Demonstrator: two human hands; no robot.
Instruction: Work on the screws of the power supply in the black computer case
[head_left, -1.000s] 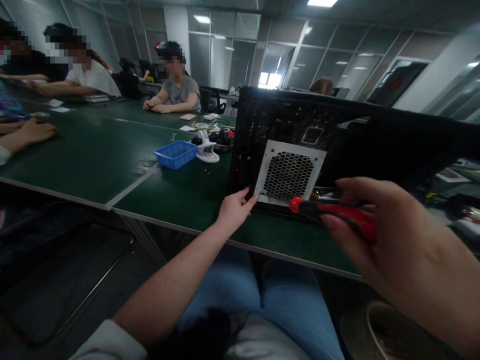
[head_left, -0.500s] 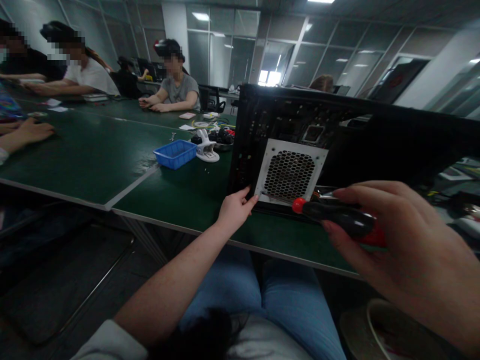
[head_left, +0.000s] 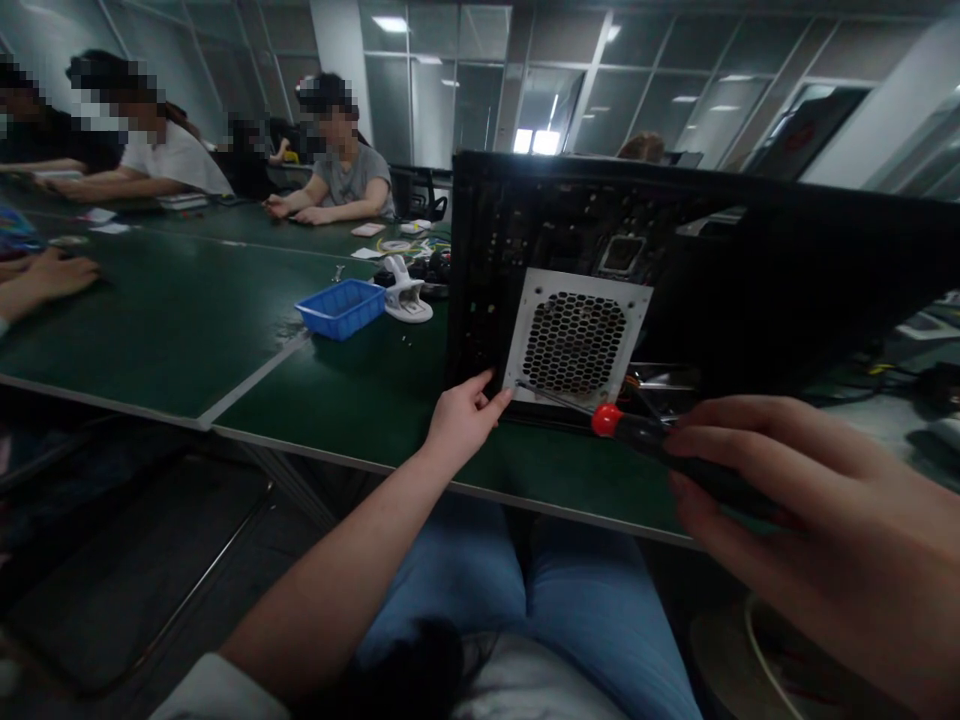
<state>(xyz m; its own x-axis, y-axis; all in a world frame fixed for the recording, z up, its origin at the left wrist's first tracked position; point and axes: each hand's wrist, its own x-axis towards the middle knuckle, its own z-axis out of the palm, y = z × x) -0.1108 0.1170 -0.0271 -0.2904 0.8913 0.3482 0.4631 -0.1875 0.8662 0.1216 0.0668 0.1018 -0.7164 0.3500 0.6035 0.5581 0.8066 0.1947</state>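
A black computer case (head_left: 480, 290) stands on the green table with its side facing me, a circuit board inside. Near its bottom sits a pale power supply (head_left: 517, 330) with a honeycomb grille. My right hand (head_left: 810, 500) grips a screwdriver (head_left: 607, 420) with a dark handle and red collar. Its thin shaft reaches left to the plate's lower left corner, where the tip meets a screw hole. My left hand (head_left: 465, 420) rests at that same corner, thumb and index finger apart and touching the plate and case beside the tip. Its other fingers are curled and partly hidden.
Left of the case are a blue plastic bin (head_left: 342, 312), a white stand (head_left: 406, 295) and a heap of cables (head_left: 412, 245). The table's front edge (head_left: 555, 508) runs above my lap. Several people, one in a grey shirt (head_left: 356, 185), sit across the table.
My right hand sits slightly lower and its grip on the screwdriver handle has shifted, with the handle turned. The tip stays at the plate's corner. The left hand keeps its place there.
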